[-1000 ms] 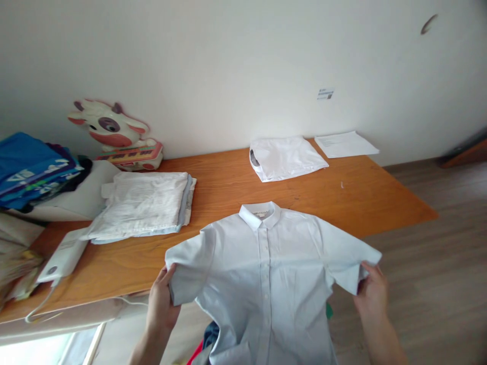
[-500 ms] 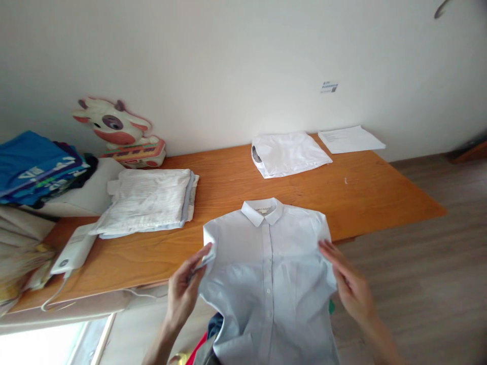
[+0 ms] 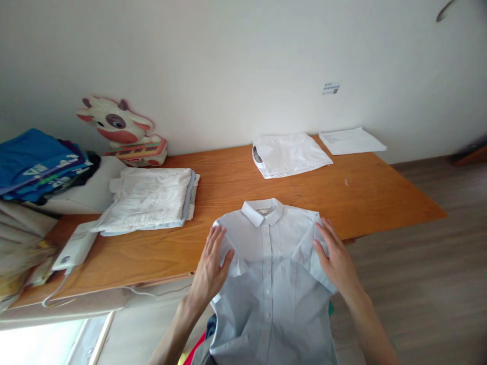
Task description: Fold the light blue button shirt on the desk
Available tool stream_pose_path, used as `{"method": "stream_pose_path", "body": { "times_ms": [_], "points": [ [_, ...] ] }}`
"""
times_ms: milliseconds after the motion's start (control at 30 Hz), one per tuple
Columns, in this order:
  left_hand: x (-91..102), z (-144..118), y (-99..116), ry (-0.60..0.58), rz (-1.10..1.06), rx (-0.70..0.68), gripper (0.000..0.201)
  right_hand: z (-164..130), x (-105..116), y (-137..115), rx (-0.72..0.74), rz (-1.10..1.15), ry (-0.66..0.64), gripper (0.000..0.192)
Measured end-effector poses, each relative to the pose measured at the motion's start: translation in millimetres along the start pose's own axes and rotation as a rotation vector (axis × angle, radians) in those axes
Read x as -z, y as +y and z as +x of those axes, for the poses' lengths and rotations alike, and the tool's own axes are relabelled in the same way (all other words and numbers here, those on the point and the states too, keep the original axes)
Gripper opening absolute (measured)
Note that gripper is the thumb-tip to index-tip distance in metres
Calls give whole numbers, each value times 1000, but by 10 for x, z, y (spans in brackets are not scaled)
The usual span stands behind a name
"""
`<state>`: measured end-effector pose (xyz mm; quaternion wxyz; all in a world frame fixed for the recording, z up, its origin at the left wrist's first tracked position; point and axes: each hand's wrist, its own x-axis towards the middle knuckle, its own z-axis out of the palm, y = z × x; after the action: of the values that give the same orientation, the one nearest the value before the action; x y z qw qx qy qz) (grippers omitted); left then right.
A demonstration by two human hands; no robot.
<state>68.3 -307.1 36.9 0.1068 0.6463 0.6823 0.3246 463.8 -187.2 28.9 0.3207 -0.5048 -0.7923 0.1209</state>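
A pale, light-blue button-up shirt (image 3: 279,284) lies front up, its collar on the table and its lower part hanging over the near edge. Both short sleeves are turned inward over the front. My left hand (image 3: 210,266) rests on the sleeve at the shirt's left side, fingers stretched out and thumb apart. At the opposite shoulder, my right hand (image 3: 337,261) touches the other sleeve, with its fingers extended and the thumb spread away. Neither hand closes round the cloth.
A folded white garment (image 3: 291,154) and paper sheets (image 3: 352,141) lie at the back of the wooden table (image 3: 220,177). To the left are stacked folded clothes (image 3: 152,197), a cow toy keyboard (image 3: 124,134), a white corded device (image 3: 76,246) and blue clothes (image 3: 34,162) on a box.
Both hands have moved inward and up, folding the sleeves over the shirt's front. The fingers have gone from gripping the sleeve edges to lying spread on the cloth.
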Motion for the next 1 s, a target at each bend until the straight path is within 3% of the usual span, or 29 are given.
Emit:
{"method": "stream_pose_path", "body": {
  "times_ms": [167,400,533,767,867,1000],
  "points": [
    [-233,82,-115,-68,205,-22,74,182,-333,55,34,-283,-56,83],
    [-318,250,-136,-77,376,-47,75,296,-583,99,53,-406,-152,87],
    [-321,554,-293,-80,394,-58,75,654,-681,118,44,-443,-205,85],
    [-352,1310,-676,-103,426,-52,74,1445,-987,221,86,-450,-227,83],
    [-341,1443,-759,-111,402,-80,76,1582,-1018,294,117,-416,-255,87],
    [-297,1391,-808,-100,353,-139,80,1564,-939,358,206,-382,-297,89]
  ]
}}
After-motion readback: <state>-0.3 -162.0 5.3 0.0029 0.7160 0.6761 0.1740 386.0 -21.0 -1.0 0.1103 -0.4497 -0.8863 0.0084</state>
